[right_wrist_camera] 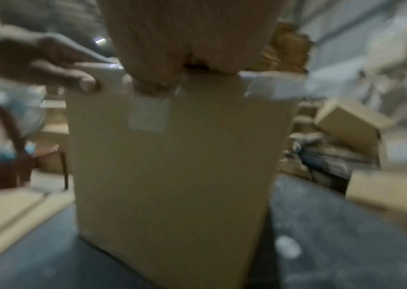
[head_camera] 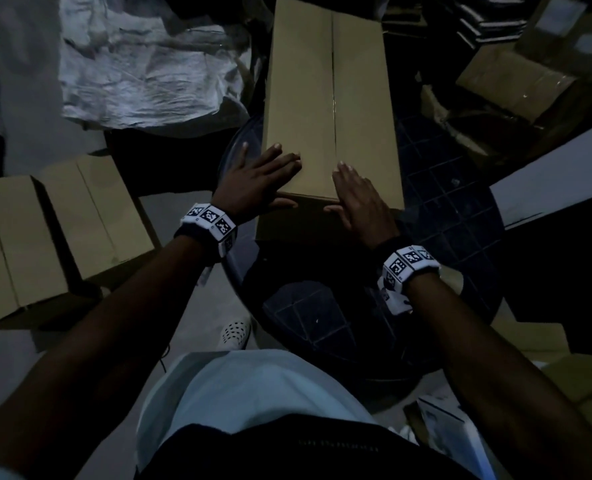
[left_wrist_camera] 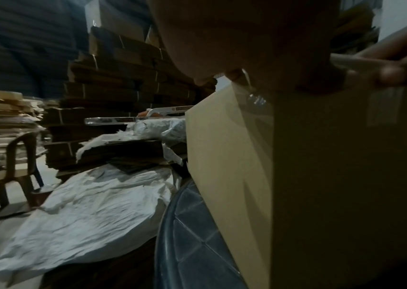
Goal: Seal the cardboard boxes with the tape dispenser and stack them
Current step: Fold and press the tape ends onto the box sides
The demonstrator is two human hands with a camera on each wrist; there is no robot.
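A long brown cardboard box [head_camera: 329,98] lies on a dark round plastic table [head_camera: 454,209], its top flaps closed along a lengthwise seam. My left hand [head_camera: 263,174] lies flat on the box's near left corner, fingers straight, thumb down the end face. My right hand [head_camera: 356,192] presses flat on the seam's near end, thumb over the edge. In the left wrist view, the palm [left_wrist_camera: 246,39] covers the box edge [left_wrist_camera: 227,156], where clear tape [left_wrist_camera: 255,98] glints. The blurred right wrist view shows a tape strip [right_wrist_camera: 148,115] on the end face. No tape dispenser is in view.
Two closed boxes [head_camera: 62,230] lie on the floor at left. A crumpled white sack [head_camera: 142,71] lies beyond them. More boxes [head_camera: 516,81] are piled at right. Stacks of flat cardboard [left_wrist_camera: 113,97] and a chair [left_wrist_camera: 16,156] stand further left. My shoe [head_camera: 233,332] is beside the table.
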